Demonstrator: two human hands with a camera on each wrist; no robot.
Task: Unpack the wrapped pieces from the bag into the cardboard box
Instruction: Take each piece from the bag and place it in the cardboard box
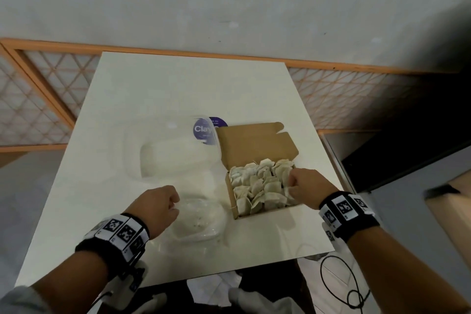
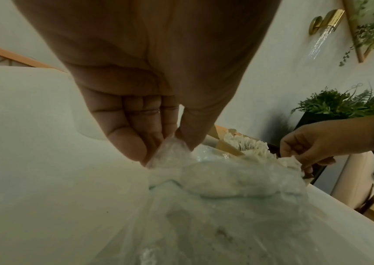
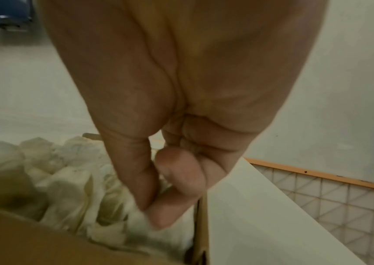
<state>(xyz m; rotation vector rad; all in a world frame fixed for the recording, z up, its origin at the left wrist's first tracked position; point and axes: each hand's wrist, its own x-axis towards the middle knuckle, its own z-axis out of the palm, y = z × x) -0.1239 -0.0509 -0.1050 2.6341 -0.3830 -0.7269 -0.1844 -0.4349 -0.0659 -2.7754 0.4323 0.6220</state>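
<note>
A clear plastic bag (image 1: 201, 222) is seen lying crumpled on the white table (image 1: 102, 173), just left of the near corner of the cardboard box (image 1: 257, 145). Its gathered edge is pinched between the thumb and fingertips of the left hand (image 1: 158, 209), as the left wrist view shows, where the film (image 2: 215, 188) is bunched up under the fingers (image 2: 133, 143). The box stands open, its lid flap folded back toward the far side, and it is filled almost to the rim with pale wrapped pieces (image 1: 257, 186) packed close together. The right hand (image 1: 308, 183) is held over the right side of the box, fingers curled; in the left wrist view a small white piece (image 2: 291, 161) is seen pinched at its fingertips, while in the right wrist view the thumb is pressed against the forefinger (image 3: 172, 202) above the pieces (image 3: 52, 179), though blur hides what is held there. A clear plastic container (image 1: 168, 158) with a purple label (image 1: 204, 130) is set on the table behind the bag, its corner touching the left side of the box. Black bands with printed square markers are worn on both wrists.
</note>
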